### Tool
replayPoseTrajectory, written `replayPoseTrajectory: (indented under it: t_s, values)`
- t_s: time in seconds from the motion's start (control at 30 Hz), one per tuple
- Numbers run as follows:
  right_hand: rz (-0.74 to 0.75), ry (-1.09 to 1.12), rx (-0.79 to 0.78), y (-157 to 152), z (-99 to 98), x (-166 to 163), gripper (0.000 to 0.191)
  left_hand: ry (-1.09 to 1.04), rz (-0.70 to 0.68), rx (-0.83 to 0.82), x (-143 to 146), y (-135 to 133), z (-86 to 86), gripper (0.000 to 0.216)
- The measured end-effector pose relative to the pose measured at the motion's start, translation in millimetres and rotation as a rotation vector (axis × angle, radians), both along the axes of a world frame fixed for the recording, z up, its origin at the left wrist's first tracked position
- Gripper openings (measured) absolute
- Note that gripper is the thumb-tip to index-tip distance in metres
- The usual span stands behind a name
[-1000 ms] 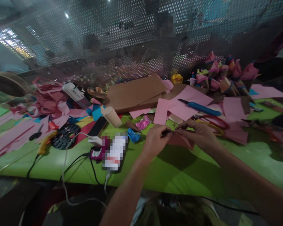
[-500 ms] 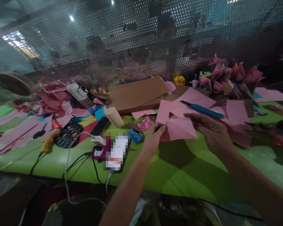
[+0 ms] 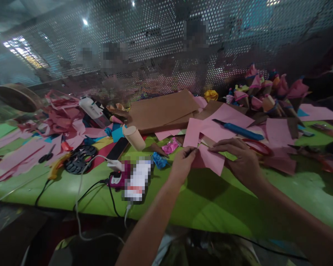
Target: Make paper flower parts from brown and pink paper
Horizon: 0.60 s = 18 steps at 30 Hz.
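A piece of pink paper [image 3: 211,159] is held up between my hands above the green table. My left hand [image 3: 184,162] pinches its left edge between thumb and fingers. At its right side, my right hand [image 3: 240,159] grips the paper's upper edge, thumb below and fingers stretched over the top. A crease or bend shows across the sheet. Behind it lie more pink sheets [image 3: 227,116], with a blue-handled cutter [image 3: 240,129] on top. Scissors with red handles [image 3: 258,146] sit partly hidden behind my right hand.
A phone [image 3: 137,181] on a cable and a yellow glue gun [image 3: 59,166] lie to the left. Blue foil [image 3: 159,160] and pink foil [image 3: 170,145] are near my left hand. A cardboard box [image 3: 161,111] stands behind; paper flowers [image 3: 266,92] fill the back right.
My right hand has moved left and closed on the pink paper, which now bends and tilts down at its right side. My left hand has shifted slightly right.
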State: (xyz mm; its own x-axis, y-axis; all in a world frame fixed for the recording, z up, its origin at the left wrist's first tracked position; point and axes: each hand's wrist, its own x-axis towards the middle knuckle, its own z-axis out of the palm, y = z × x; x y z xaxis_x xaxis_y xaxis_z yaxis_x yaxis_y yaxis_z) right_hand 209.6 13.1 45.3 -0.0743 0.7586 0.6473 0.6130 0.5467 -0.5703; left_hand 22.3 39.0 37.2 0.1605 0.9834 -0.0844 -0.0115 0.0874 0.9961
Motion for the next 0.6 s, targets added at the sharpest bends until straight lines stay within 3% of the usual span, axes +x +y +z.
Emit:
replayPoseTrajectory:
  t_s: [0.27,0.5,0.6]
  values:
    - [-0.048,-0.207,0.102,-0.6,-6.6,-2.4,0.027,-0.099,0.041,-0.039,2.1,-0.1,-0.6,0.015]
    - [0.003,-0.221,0.049,-1.0,-6.1,-2.8,0.036,-0.097,0.084,-0.015,1.4,2.4,-4.3,0.018]
    - [0.071,-0.163,-0.044,-1.0,-6.6,-0.4,0.043,-0.095,0.098,0.013,1.1,3.0,-4.3,0.021]
